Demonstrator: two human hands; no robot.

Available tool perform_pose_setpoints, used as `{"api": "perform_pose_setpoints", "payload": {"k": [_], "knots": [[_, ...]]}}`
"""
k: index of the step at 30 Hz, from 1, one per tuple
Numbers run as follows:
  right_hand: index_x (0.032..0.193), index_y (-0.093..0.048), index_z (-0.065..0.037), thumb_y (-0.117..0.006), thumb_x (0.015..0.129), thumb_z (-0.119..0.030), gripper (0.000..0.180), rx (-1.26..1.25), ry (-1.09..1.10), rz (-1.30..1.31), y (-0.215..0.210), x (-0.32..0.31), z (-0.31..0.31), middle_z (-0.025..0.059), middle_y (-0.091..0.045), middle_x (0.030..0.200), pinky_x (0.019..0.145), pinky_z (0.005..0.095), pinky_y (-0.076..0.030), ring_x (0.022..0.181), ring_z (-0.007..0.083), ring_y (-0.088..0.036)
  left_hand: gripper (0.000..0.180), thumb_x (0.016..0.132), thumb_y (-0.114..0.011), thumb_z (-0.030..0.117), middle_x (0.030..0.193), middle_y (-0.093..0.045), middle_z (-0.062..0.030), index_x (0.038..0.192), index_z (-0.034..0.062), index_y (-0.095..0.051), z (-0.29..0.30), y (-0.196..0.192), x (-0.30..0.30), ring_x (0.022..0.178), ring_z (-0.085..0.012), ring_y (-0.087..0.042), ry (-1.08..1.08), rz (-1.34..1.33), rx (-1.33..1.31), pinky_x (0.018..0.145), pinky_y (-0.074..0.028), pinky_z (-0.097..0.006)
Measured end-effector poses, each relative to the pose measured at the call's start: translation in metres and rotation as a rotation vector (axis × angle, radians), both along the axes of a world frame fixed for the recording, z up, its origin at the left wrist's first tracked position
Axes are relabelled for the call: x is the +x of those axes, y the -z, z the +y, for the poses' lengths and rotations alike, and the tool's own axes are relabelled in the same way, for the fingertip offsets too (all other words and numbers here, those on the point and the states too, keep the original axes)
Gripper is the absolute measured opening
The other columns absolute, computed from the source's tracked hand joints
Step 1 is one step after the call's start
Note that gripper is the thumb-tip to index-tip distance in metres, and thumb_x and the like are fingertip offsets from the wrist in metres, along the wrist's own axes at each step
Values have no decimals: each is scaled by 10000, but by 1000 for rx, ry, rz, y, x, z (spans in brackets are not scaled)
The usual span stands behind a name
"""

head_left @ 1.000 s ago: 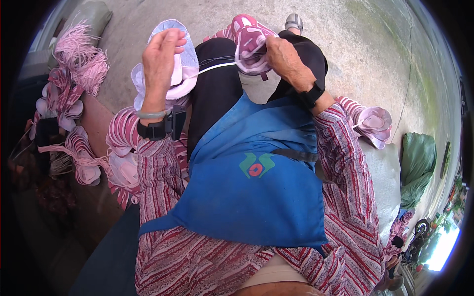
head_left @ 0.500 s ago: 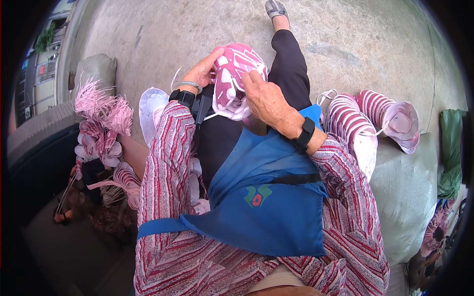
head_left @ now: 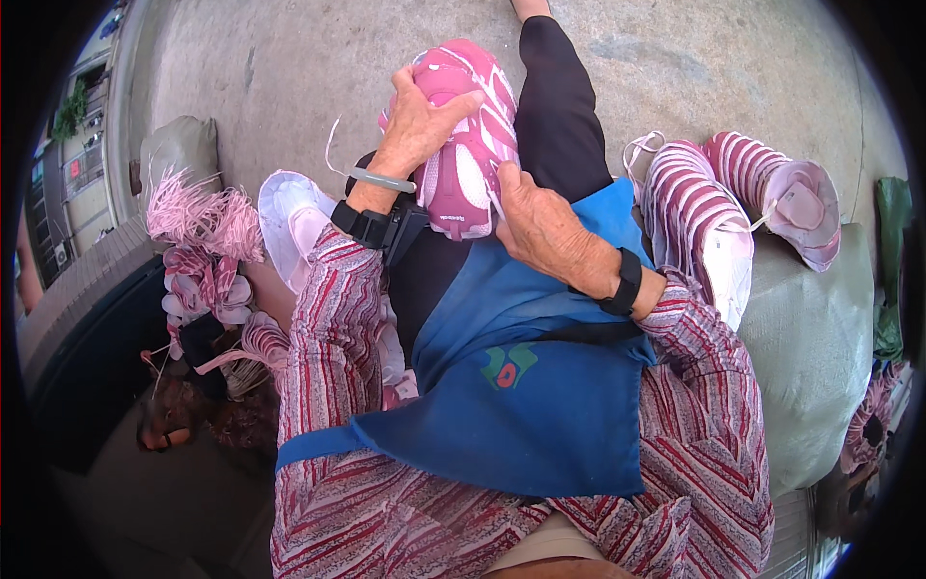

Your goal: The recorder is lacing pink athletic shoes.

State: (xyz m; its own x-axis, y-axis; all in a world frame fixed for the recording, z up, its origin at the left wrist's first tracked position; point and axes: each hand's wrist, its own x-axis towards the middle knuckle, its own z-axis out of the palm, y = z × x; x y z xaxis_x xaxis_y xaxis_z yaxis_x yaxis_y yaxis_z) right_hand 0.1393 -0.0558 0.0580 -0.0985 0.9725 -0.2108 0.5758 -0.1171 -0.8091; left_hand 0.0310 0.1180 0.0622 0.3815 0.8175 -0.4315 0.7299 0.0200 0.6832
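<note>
A pink and white sneaker upper (head_left: 451, 188) rests over my lap, its outer side turned up. My left hand (head_left: 417, 125) is closed over its far left part, with the thumb reaching across the pink surface. At the lower right edge, my right hand (head_left: 555, 230) has its fingers bent together against the upper, by a thin white lace or cord. The fingertips of that hand are partly hidden. A thin white lace (head_left: 333, 145) curls out to the left of my left wrist. Under the upper are my dark trousers and a blue apron (head_left: 521, 415).
Two nested stacks of striped uppers (head_left: 690, 207) lie at the right on a pale green wrapped sack (head_left: 805, 338). At the left are a white upper (head_left: 289, 217), a bundle of pink laces (head_left: 203, 217) and more uppers (head_left: 203, 285). Concrete floor (head_left: 656, 58) stretches ahead.
The upper has been turned over, from its opening showing to its outer side showing. My left hand has moved onto its top; my right hand has shifted down to its lower edge.
</note>
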Motion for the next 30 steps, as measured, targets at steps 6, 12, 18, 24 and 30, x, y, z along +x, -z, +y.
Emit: {"api": "perform_pose_setpoints", "payload": {"k": [6,12,18,24,30], "knots": [[936,-392,74,-674,773,-236,450,-155,-175,186,-15,32,24,288,-545,798,666,449,-475,770,451,-564,930,675,-745,402,1162,-437,-304,1253,-121,-238,-12,0,18,1069,-375,-517,154,140,209,873,-469,-377],[916,-417,85,-637,785,-230,406,126,-17,-81,12,16,14,251,-562,748,654,419,-503,716,395,-599,900,671,-729,467,1171,-433,-285,1229,-102,-312,-14,10,11,1125,-372,-460,156,35,380,962,-383,-397],[899,-380,58,-555,780,-93,260,154,-4,-56,13,24,12,279,-523,661,575,460,-461,669,442,-566,627,739,-689,252,1296,-382,-213,1261,37,-416,-61,-17,-38,1209,-397,-369,417,-89,630,1012,-325,-412],[865,-433,90,-538,712,-49,233,132,46,4,19,41,24,288,-551,642,581,476,-492,633,443,-581,782,647,-742,149,1418,-235,-190,1335,98,-374,-111,-4,-38,1302,-442,-195,620,33,645,1040,-273,-480],[898,-435,76,-517,741,-33,208,266,-1,-141,13,29,22,285,-549,657,567,469,-484,639,435,-578,750,649,-713,233,1429,-218,-157,1310,71,-400,-118,18,-23,1263,-495,-203,627,130,807,995,-254,-558]]}}
